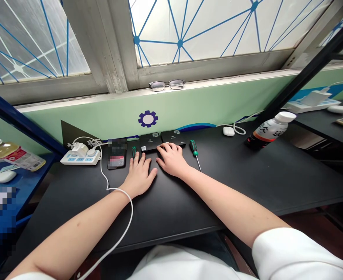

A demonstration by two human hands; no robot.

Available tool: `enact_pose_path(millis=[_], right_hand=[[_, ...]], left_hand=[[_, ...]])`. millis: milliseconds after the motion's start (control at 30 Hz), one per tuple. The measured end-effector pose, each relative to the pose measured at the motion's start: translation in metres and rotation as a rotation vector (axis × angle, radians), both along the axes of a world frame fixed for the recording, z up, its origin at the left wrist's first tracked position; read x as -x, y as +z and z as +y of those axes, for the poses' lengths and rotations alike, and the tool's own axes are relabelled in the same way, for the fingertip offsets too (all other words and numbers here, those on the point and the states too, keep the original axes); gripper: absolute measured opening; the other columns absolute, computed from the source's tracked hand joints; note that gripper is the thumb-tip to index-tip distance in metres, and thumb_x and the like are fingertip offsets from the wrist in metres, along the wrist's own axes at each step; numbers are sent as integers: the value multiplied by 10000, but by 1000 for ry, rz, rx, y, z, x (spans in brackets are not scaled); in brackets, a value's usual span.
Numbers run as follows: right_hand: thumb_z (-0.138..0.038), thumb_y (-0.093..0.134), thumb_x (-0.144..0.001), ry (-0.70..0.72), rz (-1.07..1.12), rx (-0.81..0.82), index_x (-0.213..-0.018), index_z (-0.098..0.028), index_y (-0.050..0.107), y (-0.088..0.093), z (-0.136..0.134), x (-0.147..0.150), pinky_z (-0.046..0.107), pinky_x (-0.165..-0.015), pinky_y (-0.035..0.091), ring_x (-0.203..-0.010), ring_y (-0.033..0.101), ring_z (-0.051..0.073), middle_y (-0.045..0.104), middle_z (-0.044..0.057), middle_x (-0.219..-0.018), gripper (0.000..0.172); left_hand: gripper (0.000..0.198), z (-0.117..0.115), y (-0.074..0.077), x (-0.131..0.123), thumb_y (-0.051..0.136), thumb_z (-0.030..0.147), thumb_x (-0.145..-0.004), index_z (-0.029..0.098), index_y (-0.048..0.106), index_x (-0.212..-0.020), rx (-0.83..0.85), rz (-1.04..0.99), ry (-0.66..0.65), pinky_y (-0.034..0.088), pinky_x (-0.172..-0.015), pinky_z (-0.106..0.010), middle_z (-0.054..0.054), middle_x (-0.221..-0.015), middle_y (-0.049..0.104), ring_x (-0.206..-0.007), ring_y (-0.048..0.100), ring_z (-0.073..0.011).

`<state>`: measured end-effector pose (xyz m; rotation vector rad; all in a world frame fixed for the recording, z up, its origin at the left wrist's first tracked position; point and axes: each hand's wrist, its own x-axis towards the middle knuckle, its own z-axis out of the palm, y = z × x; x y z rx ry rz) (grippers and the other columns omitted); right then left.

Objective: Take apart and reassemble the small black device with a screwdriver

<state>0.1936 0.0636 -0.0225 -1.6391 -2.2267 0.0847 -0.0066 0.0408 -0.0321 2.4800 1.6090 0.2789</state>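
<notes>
Palm down on the black table (165, 210), my left hand (139, 175) has its fingers spread and holds nothing. Its fingertips are close to a green-handled screwdriver (134, 151), whose lower part is hidden. My right hand (171, 158) lies flat with fingers apart, its fingertips at the front edges of two black boxes, the left one (150, 140) and the right one (173, 137). The boxes sit side by side near the wall. Right of my right hand lies another green-handled screwdriver (193, 147), its shaft pointing toward me.
At the left are a power strip (80, 157), a phone (117, 155) and a white cable (131, 212) crossing my left wrist. An earphone case (228, 131) and a dark-based bottle (269, 131) stand at the right. Glasses (167, 85) rest on the sill.
</notes>
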Motion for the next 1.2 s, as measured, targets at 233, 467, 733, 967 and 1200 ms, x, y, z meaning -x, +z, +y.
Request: enact_pose_path(millis=[233, 467, 733, 967, 1200], right_hand=[[-397, 562, -1058, 5, -19, 23, -1571, -182, 557, 0, 0, 0, 635, -1225, 340, -1530, 438, 405, 551, 195, -1657, 556], [-430, 499, -1083, -191, -61, 44, -1647, -90, 425, -4, 11, -11, 763, -1293, 179, -1668, 301, 421, 341, 276, -1780, 663], [-479, 483, -1088, -267, 19, -86, -1171, -169, 734, 9, 5, -17, 692, -1217, 314, -1215, 643, 393, 756, 222, -1256, 408], [-716, 652, -939, -347, 31, 103, -1496, -144, 578, 4, 3, -20, 664, -1160, 414, -1560, 372, 528, 427, 305, -1694, 802], [-453, 721, -885, -387, 100, 86, -1542, -247, 525, 10, 1, -19, 725, -1071, 476, -1518, 368, 513, 318, 228, -1761, 716]], left_hand=[[582, 0, 3, -1, 430, 500, -1125, 149, 551, -1574, 6, 6, -10, 199, -1347, -713, -185, -1786, 355, -1713, 122, -427], [599, -2, 4, -1, 418, 504, -1125, 142, 545, -1584, 11, 12, -8, 179, -1355, -708, -179, -1789, 352, -1714, 112, -429], [558, -1, -3, 1, 424, 491, -1118, 171, 577, -1548, -35, -21, -7, 208, -1340, -724, -171, -1759, 410, -1707, 160, -421], [543, -4, 2, 0, 436, 468, -1114, 167, 578, -1543, -30, -22, -16, 212, -1330, -744, -176, -1747, 426, -1698, 187, -421], [497, -8, 5, -2, 466, 439, -1099, 184, 610, -1500, -98, -14, -45, 221, -1326, -733, -167, -1729, 451, -1686, 213, -417]])
